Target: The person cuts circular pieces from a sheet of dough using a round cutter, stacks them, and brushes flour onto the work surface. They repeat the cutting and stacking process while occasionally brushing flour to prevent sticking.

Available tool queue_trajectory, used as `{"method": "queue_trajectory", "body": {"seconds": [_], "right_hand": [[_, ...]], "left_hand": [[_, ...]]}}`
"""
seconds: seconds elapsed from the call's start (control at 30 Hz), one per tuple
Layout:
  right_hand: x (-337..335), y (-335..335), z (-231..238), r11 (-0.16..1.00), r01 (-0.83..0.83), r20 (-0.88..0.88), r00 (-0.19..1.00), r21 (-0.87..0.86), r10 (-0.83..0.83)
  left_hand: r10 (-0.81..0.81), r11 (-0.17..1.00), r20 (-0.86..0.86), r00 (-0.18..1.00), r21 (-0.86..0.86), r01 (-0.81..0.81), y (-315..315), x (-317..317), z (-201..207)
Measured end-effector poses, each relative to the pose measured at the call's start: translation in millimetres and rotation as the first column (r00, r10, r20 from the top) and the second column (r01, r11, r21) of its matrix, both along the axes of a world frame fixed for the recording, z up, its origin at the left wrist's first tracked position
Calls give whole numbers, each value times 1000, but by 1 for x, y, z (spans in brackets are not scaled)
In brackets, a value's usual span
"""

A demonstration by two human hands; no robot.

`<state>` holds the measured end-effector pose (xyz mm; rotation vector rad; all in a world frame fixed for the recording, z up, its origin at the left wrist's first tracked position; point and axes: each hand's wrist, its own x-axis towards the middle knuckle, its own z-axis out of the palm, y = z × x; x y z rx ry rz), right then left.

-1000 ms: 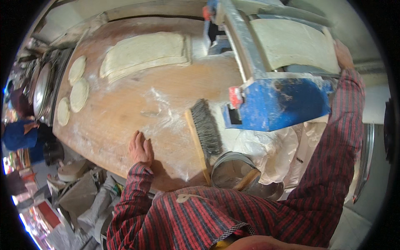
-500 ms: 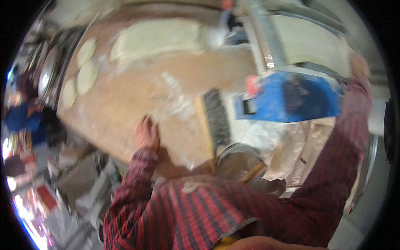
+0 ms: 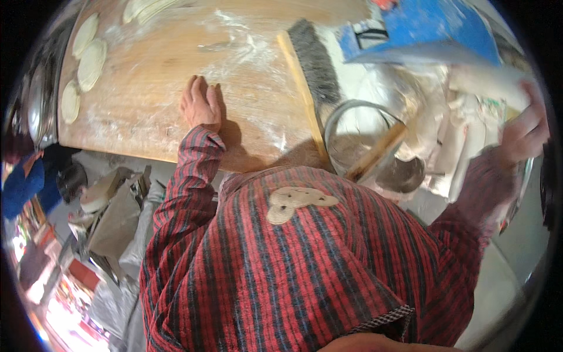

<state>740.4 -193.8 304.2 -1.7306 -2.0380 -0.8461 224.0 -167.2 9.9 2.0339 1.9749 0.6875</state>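
Observation:
My left hand (image 3: 200,102) lies on the floury wooden board (image 3: 164,126), fingers stretched forward and nothing in it. To its right rests a brush (image 3: 314,58) with grey bristles and a long wooden handle. My right hand (image 3: 524,130) is raised at the far right, next to a pale, smeared shape (image 3: 492,85) whose kind does not show. Motion blurs its fingers, and I cannot make out whether it holds anything. Flat rounds of dough (image 3: 92,64) lie along the board's left edge. Part of a larger folded dough sheet (image 3: 146,7) shows at the top.
A blue machine part (image 3: 437,29) dusted with flour stands at the upper right. Below it are a metal bowl (image 3: 339,138) with a wooden handle (image 3: 381,149) across it, and pale bags (image 3: 463,138). Crates and grey sheeting (image 3: 117,220) crowd the lower left.
The view has tipped down toward my body. My right hand has come back from the far side of the machine toward me. My left hand stays on the board.

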Motion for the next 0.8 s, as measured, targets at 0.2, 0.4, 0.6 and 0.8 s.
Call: {"method": "queue_trajectory", "body": {"seconds": [0.2, 0.4, 0.6, 0.8], "right_hand": [[-154, -158, -133, 890, 29, -491, 826, -455, -278], [-228, -171, -167, 825, -96, -826, -43, -557, -562], [-175, -191, -143, 819, 224, -838, 23, -528, -546], [-105, -120, -149, 813, 341, -669, 462, -472, -582]], "left_hand": [[1, 999, 31, 1000, -52, 1, 1, -6, -8], [-3, 1000, 178, 984, 8, 2, -1, -6, -11], [-236, 959, 271, 933, 218, 179, -11, -78, -5], [136, 958, 342, 930, 193, -211, -20, -239, -12]]}}
